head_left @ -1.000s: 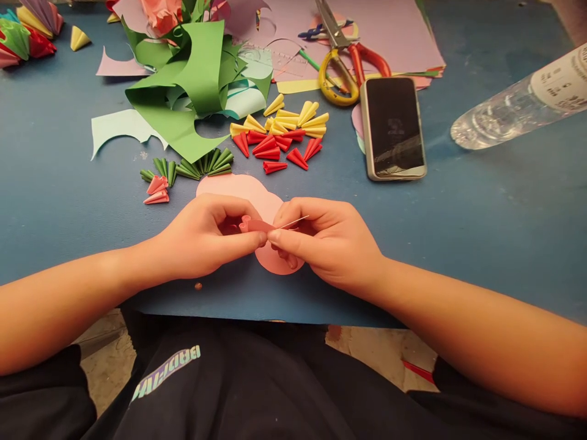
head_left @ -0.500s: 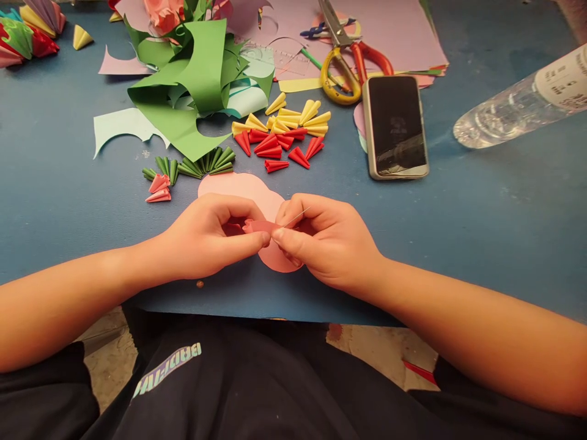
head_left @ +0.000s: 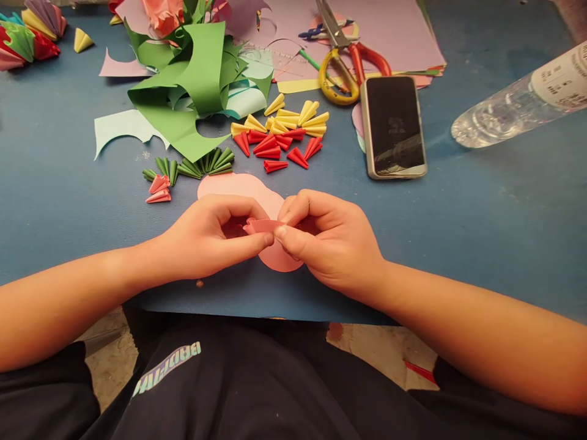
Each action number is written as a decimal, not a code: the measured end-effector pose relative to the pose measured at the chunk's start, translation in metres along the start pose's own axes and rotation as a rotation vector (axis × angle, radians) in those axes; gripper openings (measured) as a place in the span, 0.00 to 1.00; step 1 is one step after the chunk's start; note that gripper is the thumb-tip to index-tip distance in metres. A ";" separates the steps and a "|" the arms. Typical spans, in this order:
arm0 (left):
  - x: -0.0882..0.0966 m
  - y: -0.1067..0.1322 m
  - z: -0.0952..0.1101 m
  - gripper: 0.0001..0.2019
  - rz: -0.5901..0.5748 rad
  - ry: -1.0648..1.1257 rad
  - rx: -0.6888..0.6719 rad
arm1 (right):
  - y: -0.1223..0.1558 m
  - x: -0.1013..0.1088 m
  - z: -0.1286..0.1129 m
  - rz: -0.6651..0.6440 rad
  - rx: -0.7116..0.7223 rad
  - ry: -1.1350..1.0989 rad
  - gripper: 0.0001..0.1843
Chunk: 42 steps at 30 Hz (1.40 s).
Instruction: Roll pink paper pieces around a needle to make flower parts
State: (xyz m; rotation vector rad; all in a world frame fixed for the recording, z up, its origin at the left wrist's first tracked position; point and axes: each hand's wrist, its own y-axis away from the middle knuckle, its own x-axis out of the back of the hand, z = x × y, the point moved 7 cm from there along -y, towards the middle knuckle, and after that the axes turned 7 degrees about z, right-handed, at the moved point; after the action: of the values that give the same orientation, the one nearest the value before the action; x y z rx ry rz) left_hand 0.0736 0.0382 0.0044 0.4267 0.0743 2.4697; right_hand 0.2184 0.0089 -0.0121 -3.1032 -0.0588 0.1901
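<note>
My left hand (head_left: 208, 238) and my right hand (head_left: 328, 241) meet near the front edge of the blue table (head_left: 55, 201). Both pinch one small pink paper piece (head_left: 261, 226) between thumbs and fingers. Under the hands lie flat pink paper circles (head_left: 241, 185), partly covered. Just beyond are rows of small folded paper cones: pink ones (head_left: 158, 188), green ones (head_left: 197, 165), red ones (head_left: 275, 148) and yellow ones (head_left: 291, 118).
A dark phone (head_left: 393, 126) lies face up at the right of the cones, with scissors (head_left: 346, 64) behind it on purple paper sheets (head_left: 394, 36). A clear plastic bottle (head_left: 518, 101) lies at the far right. Curled green paper scraps (head_left: 192, 79) pile up at the back.
The thin pale sliver that stuck out above my right fingers is no longer visible. My right fingers have curled closer over the pink piece. The hands have stayed in place.
</note>
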 end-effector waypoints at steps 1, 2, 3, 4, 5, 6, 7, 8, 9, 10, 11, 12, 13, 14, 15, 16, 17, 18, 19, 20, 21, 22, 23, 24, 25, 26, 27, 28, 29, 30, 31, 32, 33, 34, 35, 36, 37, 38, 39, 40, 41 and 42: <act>0.000 0.000 0.000 0.08 0.005 -0.007 -0.002 | 0.000 0.000 0.000 -0.006 -0.014 0.008 0.14; 0.001 0.000 -0.001 0.07 0.015 -0.018 0.001 | -0.001 0.000 0.001 -0.011 -0.033 0.019 0.13; 0.001 -0.001 -0.001 0.07 0.030 -0.030 0.007 | -0.001 0.000 0.002 -0.012 -0.052 0.031 0.12; 0.002 -0.001 -0.002 0.07 0.050 -0.041 0.017 | -0.001 0.000 0.002 -0.007 -0.066 0.047 0.11; 0.004 -0.001 -0.002 0.08 0.070 -0.048 0.029 | -0.001 0.000 0.002 0.002 -0.073 0.066 0.09; 0.004 -0.001 -0.003 0.08 0.088 -0.049 0.041 | -0.001 0.001 0.001 0.014 -0.073 0.086 0.08; 0.005 -0.001 -0.004 0.08 0.101 -0.047 0.053 | 0.000 0.001 0.000 0.027 -0.067 0.112 0.07; 0.005 -0.001 -0.004 0.08 0.110 -0.045 0.063 | 0.000 0.001 -0.001 0.040 -0.059 0.144 0.07; 0.005 -0.001 -0.004 0.08 0.114 -0.042 0.069 | 0.001 0.002 -0.003 0.051 -0.052 0.178 0.07; 0.004 -0.002 -0.004 0.07 0.112 -0.038 0.069 | 0.001 0.002 -0.004 0.062 -0.043 0.208 0.08; 0.004 -0.001 -0.004 0.07 0.105 -0.034 0.065 | 0.002 0.003 -0.005 0.073 -0.033 0.231 0.09; 0.003 -0.001 -0.003 0.06 0.094 -0.026 0.057 | 0.002 0.003 -0.006 0.081 -0.022 0.246 0.09; 0.002 -0.001 -0.002 0.06 0.083 -0.015 0.047 | 0.002 0.004 -0.007 0.084 -0.012 0.255 0.10; 0.001 -0.001 -0.001 0.06 0.074 -0.003 0.036 | 0.002 0.005 -0.008 0.083 -0.003 0.259 0.11; 0.000 -0.001 0.000 0.07 0.068 0.009 0.025 | 0.002 0.005 -0.009 0.078 0.006 0.258 0.11; 0.000 -0.001 0.001 0.07 0.066 0.019 0.017 | 0.002 0.005 -0.008 0.070 0.011 0.257 0.11; 0.000 0.000 0.002 0.07 0.066 0.025 0.010 | 0.002 0.005 -0.008 0.062 0.013 0.255 0.11; 0.000 0.000 0.003 0.07 0.066 0.025 0.006 | 0.002 0.005 -0.007 0.054 0.013 0.252 0.12; 0.000 0.000 0.003 0.07 0.066 0.017 0.005 | 0.002 0.004 -0.007 0.046 0.011 0.248 0.12; 0.001 0.000 0.003 0.07 0.065 0.004 0.006 | 0.002 0.004 -0.006 0.038 0.010 0.246 0.12; 0.001 0.000 0.002 0.06 0.064 -0.010 0.007 | 0.002 0.003 -0.006 0.029 0.013 0.246 0.12; 0.001 0.001 0.001 0.06 0.063 -0.022 0.011 | 0.002 0.002 -0.006 0.022 0.020 0.249 0.11; 0.002 0.001 0.000 0.06 0.061 -0.031 0.016 | 0.002 0.001 -0.006 0.017 0.028 0.253 0.11; 0.003 0.001 -0.001 0.06 0.061 -0.037 0.023 | 0.002 0.001 -0.006 0.013 0.033 0.258 0.10; 0.003 0.002 -0.001 0.06 0.060 -0.042 0.030 | 0.002 0.000 -0.006 0.011 0.033 0.262 0.10; 0.003 0.002 -0.002 0.06 0.057 -0.046 0.033 | 0.002 0.000 -0.007 0.013 0.030 0.266 0.10; 0.004 0.002 -0.002 0.06 0.055 -0.050 0.036 | 0.002 0.000 -0.007 0.017 0.025 0.270 0.10; 0.003 0.002 -0.002 0.06 0.052 -0.051 0.037 | 0.002 0.001 -0.007 0.022 0.019 0.276 0.11; 0.003 0.002 -0.002 0.05 0.049 -0.052 0.037 | 0.001 0.001 -0.007 0.024 0.010 0.282 0.10; 0.002 0.001 -0.001 0.05 0.047 -0.052 0.038 | 0.001 0.001 -0.006 0.024 0.000 0.288 0.10; 0.002 0.001 -0.001 0.05 0.048 -0.051 0.039 | 0.001 0.001 -0.006 0.021 -0.015 0.295 0.09; 0.002 0.001 -0.001 0.05 0.054 -0.053 0.043 | 0.001 0.001 -0.005 0.015 -0.033 0.304 0.07; 0.002 0.000 -0.002 0.05 0.059 -0.056 0.050 | 0.001 0.001 -0.004 0.006 -0.050 0.313 0.07; 0.002 0.000 -0.002 0.06 0.067 -0.058 0.059 | 0.001 0.001 -0.004 0.000 -0.060 0.323 0.06; 0.002 0.000 -0.003 0.06 0.074 -0.056 0.069 | 0.002 0.001 -0.004 -0.002 -0.062 0.336 0.06; 0.002 0.000 -0.004 0.06 0.080 -0.051 0.077 | 0.002 0.001 -0.004 0.000 -0.057 0.349 0.06; 0.002 0.000 -0.004 0.06 0.083 -0.044 0.078 | 0.002 0.002 -0.005 0.003 -0.047 0.358 0.07; 0.002 0.000 -0.004 0.06 0.082 -0.037 0.073 | 0.002 0.002 -0.006 0.009 -0.039 0.358 0.07; 0.002 0.000 -0.004 0.06 0.078 -0.032 0.065 | 0.003 0.003 -0.007 0.017 -0.039 0.352 0.08; 0.002 0.000 -0.003 0.07 0.075 -0.030 0.057 | 0.003 0.003 -0.007 0.025 -0.047 0.338 0.10; 0.002 0.000 -0.003 0.08 0.075 -0.031 0.053 | 0.003 0.004 -0.006 0.032 -0.061 0.320 0.10; 0.002 0.000 -0.003 0.09 0.080 -0.035 0.054 | 0.003 0.004 -0.006 0.040 -0.075 0.300 0.11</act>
State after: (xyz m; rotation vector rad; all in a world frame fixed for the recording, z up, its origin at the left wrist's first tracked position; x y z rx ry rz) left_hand 0.0710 0.0397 0.0026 0.5044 0.1118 2.5423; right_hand 0.2232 0.0059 -0.0068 -3.1685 0.0035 -0.2826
